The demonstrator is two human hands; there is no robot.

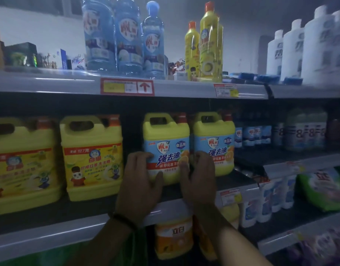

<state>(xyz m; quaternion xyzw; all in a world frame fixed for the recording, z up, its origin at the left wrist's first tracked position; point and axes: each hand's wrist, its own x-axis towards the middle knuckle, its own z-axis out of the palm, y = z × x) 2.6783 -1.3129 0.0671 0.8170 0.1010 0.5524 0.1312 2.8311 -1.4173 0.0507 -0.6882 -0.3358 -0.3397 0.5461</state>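
Left of my fingers, a yellow plastic handled jug with a yellow-and-red label stands on the grey metal shelf. My left hand curls round the left edge of a yellow plastic jug with a blue-and-white label, thumb across its front. That jug stands upright on the shelf, clasped between both sets of fingers. My right hand grips its right edge, fingers pushed in against a matching yellow jug just right of them.

Dim, bluish light; shelf undersides in deep shadow; edges blurred, wide-angle bending; centre labels sharpest.
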